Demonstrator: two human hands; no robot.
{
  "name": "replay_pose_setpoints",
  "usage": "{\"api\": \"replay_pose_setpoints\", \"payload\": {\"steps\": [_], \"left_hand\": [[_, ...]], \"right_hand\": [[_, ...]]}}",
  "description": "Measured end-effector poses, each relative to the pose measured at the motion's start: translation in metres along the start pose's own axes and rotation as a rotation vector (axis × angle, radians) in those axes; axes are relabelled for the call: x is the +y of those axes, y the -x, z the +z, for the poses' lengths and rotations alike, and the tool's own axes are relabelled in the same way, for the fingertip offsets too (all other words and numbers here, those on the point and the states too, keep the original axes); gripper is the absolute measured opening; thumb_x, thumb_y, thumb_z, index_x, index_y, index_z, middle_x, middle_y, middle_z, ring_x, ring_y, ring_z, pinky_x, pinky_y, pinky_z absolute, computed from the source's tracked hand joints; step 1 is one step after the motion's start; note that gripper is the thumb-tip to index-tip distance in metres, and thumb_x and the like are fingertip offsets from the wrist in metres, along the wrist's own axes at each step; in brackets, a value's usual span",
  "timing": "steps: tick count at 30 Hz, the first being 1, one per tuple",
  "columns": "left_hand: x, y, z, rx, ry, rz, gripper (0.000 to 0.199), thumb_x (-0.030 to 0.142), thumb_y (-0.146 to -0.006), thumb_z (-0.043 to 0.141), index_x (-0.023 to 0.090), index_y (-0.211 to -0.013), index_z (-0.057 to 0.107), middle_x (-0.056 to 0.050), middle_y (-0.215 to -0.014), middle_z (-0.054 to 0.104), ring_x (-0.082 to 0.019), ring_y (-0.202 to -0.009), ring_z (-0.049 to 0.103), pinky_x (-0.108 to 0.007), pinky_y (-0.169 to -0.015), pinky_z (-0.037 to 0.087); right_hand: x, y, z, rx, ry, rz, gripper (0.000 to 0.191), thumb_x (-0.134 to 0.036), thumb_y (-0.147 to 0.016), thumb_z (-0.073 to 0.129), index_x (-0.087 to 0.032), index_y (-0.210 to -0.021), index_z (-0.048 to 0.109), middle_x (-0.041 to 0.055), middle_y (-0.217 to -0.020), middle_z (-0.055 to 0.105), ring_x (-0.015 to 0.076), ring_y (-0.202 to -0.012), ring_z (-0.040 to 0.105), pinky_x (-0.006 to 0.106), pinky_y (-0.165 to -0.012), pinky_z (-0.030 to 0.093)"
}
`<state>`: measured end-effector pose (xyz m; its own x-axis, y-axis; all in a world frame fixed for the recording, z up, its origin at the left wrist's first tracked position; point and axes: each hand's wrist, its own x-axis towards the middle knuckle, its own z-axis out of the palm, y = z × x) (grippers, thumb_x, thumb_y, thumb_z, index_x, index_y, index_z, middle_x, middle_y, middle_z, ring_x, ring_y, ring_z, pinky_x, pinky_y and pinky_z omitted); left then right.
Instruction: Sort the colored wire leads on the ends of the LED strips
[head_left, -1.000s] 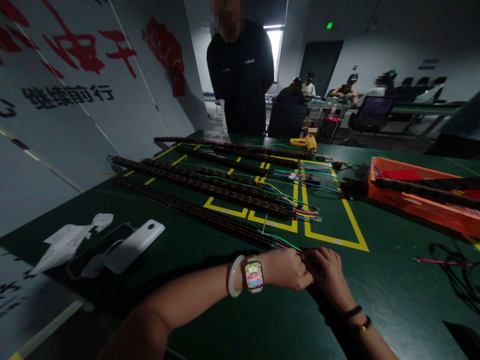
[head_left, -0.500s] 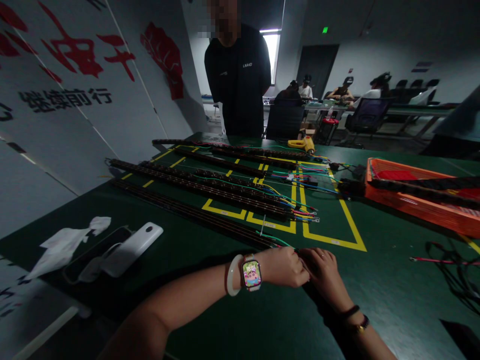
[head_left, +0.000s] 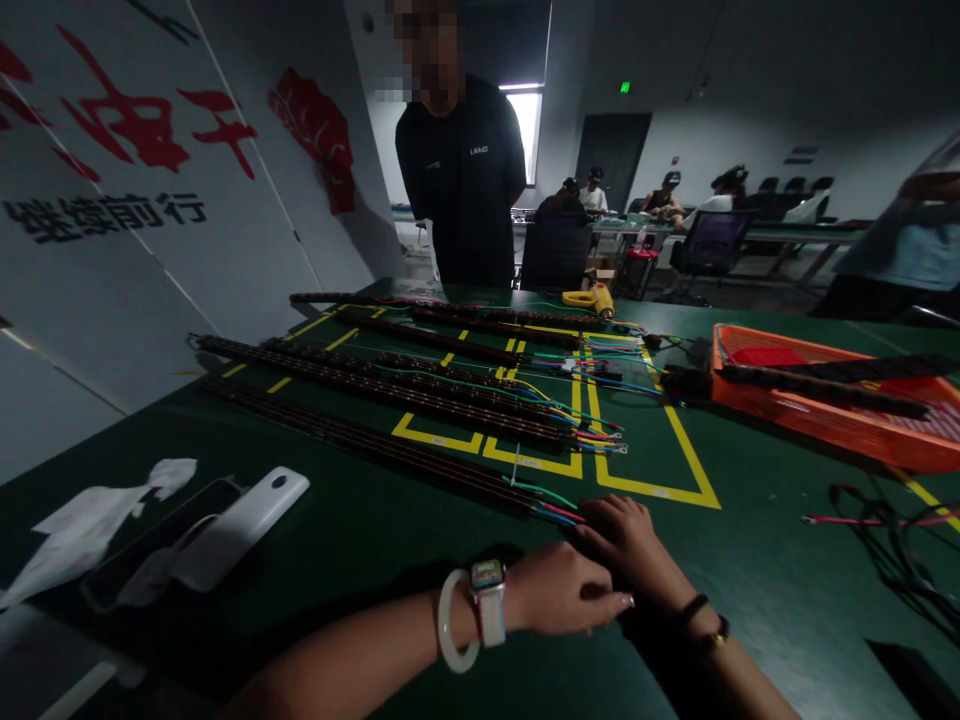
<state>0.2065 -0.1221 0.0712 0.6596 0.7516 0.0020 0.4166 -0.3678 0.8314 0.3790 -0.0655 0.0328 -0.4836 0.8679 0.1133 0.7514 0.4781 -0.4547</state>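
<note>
The nearest bundle of long dark strips [head_left: 360, 440] lies slantwise across the table. Red, blue and green wires [head_left: 555, 512] come out of its near end, and a white cable tie [head_left: 516, 466] stands up from the bundle. My right hand [head_left: 622, 535] is at the wire ends, its fingers curled over them. Just below and left of it, my left hand [head_left: 566, 588] is closed with its fingers bent; whatever is between them is hidden. A watch and a pale bangle are on the left wrist.
More strip bundles [head_left: 420, 395] with loose wire ends lie behind, over yellow tape outlines [head_left: 694, 470]. An orange basket [head_left: 817, 410] and black cables [head_left: 885, 540] are at right. A yellow heat gun [head_left: 596, 300], white power bank [head_left: 255, 520] and tissue [head_left: 82, 535] also lie here. A person [head_left: 465, 180] stands opposite.
My left hand has come away from the right, lower and towards me, its wrist turned. My right hand has shifted slightly left, and the coloured wires now show beside it. The view has tilted slightly.
</note>
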Motion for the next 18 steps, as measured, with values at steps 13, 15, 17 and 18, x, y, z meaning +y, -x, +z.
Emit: {"api": "replay_pose_setpoints", "payload": {"steps": [13, 15, 17, 18], "left_hand": [[-0.034, -0.008, 0.031, 0.438, 1.294, -0.414, 0.048, 0.053, -0.079, 0.056, 0.016, -0.107, 0.045, -0.014, -0.111, 0.058, -0.021, -0.097, 0.062, -0.038, -0.092, 0.043], [-0.034, -0.014, 0.032, 0.497, 1.363, -0.397, 0.043, 0.051, -0.081, 0.056, 0.017, -0.105, 0.046, -0.013, -0.113, 0.059, -0.020, -0.099, 0.061, -0.036, -0.091, 0.043], [-0.035, -0.019, 0.034, 0.563, 1.411, -0.394, 0.039, 0.049, -0.081, 0.057, 0.018, -0.103, 0.048, -0.010, -0.110, 0.062, -0.019, -0.098, 0.061, -0.034, -0.088, 0.044], [-0.036, -0.022, 0.036, 0.588, 1.425, -0.391, 0.037, 0.049, -0.081, 0.057, 0.018, -0.101, 0.049, -0.010, -0.107, 0.063, -0.019, -0.097, 0.061, -0.033, -0.087, 0.045]], "right_hand": [[-0.017, -0.021, -0.008, -0.120, 0.004, -0.007, 0.021, -0.033, -0.086, 0.054, -0.022, -0.077, 0.069, 0.0019, -0.080, 0.067, 0.0171, -0.080, 0.058, 0.033, -0.079, 0.035], [-0.024, -0.018, -0.008, -0.041, 0.084, -0.022, 0.021, -0.029, -0.086, 0.054, -0.023, -0.072, 0.068, 0.0012, -0.077, 0.065, 0.0168, -0.080, 0.056, 0.033, -0.080, 0.034], [-0.032, -0.013, -0.006, 0.030, 0.181, -0.052, 0.020, -0.023, -0.086, 0.055, -0.022, -0.069, 0.067, 0.0014, -0.076, 0.064, 0.0168, -0.078, 0.055, 0.033, -0.079, 0.034], [-0.036, -0.010, -0.004, 0.062, 0.228, -0.067, 0.019, -0.020, -0.085, 0.055, -0.022, -0.070, 0.067, 0.0018, -0.076, 0.064, 0.0171, -0.078, 0.054, 0.033, -0.079, 0.034]]}}
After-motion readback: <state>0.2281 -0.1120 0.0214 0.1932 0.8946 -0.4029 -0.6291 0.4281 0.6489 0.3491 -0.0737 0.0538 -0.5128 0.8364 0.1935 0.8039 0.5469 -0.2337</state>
